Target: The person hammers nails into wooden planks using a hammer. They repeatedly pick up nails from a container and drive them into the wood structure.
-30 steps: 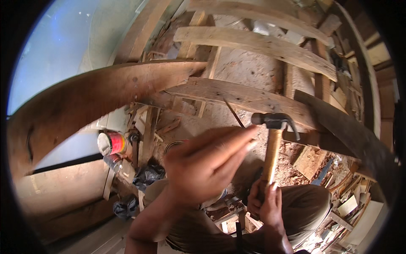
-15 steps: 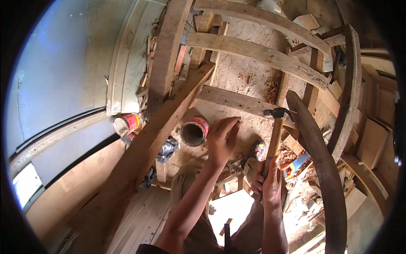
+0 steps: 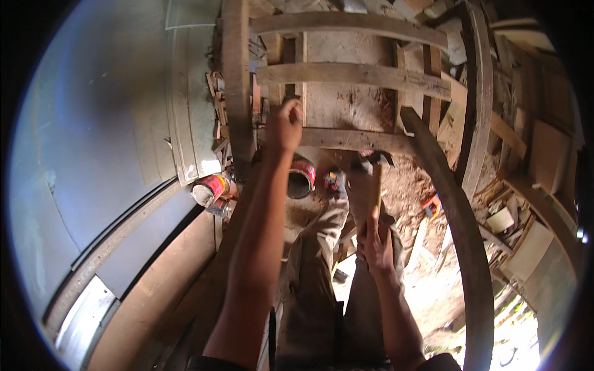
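My right hand (image 3: 378,244) grips a hammer by its wooden handle (image 3: 376,191); the dark hammer head (image 3: 385,159) points away from me, blurred, near a low crossbar. Stretched far forward, my left hand (image 3: 286,127) has its fingers curled together above the wooden frame. What those fingers hold, if anything, cannot be made out. A slanting wooden beam (image 3: 238,232) lies mostly hidden beneath my left forearm. Ahead stands the frame, with an upright-looking left post (image 3: 237,80) and several crossbars, the middle crossbar (image 3: 352,74) among them.
A red tin (image 3: 301,177) stands by my feet; another red and yellow tin (image 3: 210,189) lies tilted at left. A curved timber (image 3: 455,185) runs along my right. An orange and blue handle (image 3: 431,206) lies among scraps. Grey panels (image 3: 111,123) line the left side.
My left hand has moved forward and left, its fingers now curled. The hammer has shifted left, still in my right hand. My view has turned, and my legs and shoes show more.
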Tool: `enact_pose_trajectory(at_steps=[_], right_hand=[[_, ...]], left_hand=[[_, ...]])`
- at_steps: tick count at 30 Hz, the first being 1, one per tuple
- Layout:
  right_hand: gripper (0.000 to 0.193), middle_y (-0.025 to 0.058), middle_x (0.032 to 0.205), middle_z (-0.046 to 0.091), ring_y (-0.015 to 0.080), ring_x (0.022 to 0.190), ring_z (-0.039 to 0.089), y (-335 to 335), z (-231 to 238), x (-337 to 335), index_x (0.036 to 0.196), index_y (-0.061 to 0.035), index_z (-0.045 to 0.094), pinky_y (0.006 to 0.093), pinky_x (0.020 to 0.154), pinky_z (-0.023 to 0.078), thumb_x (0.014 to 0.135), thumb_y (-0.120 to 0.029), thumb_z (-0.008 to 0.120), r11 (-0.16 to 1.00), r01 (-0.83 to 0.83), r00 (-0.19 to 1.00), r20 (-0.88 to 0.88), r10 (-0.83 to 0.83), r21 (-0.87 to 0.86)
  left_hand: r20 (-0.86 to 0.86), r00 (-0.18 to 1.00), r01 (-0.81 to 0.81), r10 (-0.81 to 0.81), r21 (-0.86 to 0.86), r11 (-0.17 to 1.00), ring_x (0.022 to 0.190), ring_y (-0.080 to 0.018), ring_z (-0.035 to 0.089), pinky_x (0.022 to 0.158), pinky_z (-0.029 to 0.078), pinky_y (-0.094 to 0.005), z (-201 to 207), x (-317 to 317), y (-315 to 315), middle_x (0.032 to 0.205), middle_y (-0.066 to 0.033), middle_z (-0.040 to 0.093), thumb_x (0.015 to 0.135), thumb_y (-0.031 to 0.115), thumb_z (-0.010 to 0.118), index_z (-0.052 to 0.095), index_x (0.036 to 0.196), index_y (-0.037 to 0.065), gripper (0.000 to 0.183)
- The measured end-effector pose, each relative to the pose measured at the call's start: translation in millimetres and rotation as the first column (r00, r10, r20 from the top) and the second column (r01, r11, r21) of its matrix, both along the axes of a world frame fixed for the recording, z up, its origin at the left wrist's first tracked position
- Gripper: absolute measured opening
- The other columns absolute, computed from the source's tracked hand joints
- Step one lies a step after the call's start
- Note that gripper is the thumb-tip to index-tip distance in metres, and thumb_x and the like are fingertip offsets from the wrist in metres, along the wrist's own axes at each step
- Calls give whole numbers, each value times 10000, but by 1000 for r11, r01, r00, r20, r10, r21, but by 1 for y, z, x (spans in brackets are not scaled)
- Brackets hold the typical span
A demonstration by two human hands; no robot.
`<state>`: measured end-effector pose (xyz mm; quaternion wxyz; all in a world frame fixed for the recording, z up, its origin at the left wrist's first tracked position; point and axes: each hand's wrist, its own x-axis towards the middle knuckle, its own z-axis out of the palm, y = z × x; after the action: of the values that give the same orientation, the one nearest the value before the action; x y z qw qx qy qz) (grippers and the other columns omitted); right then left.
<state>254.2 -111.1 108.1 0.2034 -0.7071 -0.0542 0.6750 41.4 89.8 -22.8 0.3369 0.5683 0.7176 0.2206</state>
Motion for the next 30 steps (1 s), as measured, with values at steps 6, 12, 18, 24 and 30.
enact_pose_trajectory(at_steps=[6,12,18,24,30], right_hand=[[634,157,779,492,290,566,505,-16,-77,-7,1398,-105,309,387,467,432,818,18,531,746,-524,849,325,418,411],[289,206,711,539,350,611,563,40,-75,-15,1191,8,542,437,546,453,946,-145,558,922,-351,922,234,309,166],[545,237,676,579,353,666,631,67,-76,-12,858,35,592,435,620,474,987,-485,492,983,-172,969,167,180,-57],[552,222,686,599,361,681,643,78,-78,-9,873,26,609,433,637,480,981,-502,494,961,-249,946,183,268,-118],[551,240,720,610,406,718,644,80,-76,-9,867,22,606,450,659,491,965,-513,522,960,-269,935,216,280,-80]], left_hand=[[70,996,-47,55,-116,992,856,-228,718,752,530,-307,-19,-32,29,903,-153,726,940,198,581,665,1017,-1,229],[-113,993,11,-41,-256,967,832,-230,708,749,526,-327,-35,-52,33,861,-132,724,960,281,578,649,1053,4,301],[-11,997,-76,76,-259,963,778,-200,707,696,534,-317,-52,-58,37,809,-125,711,962,283,598,651,1057,19,285],[111,960,-226,256,-230,947,769,-185,701,698,555,-307,-63,-63,26,833,-119,707,943,219,638,642,1056,10,238],[256,932,-209,258,-204,956,802,-179,699,744,558,-297,-59,-61,15,855,-125,707,945,180,628,623,1054,-26,233]])
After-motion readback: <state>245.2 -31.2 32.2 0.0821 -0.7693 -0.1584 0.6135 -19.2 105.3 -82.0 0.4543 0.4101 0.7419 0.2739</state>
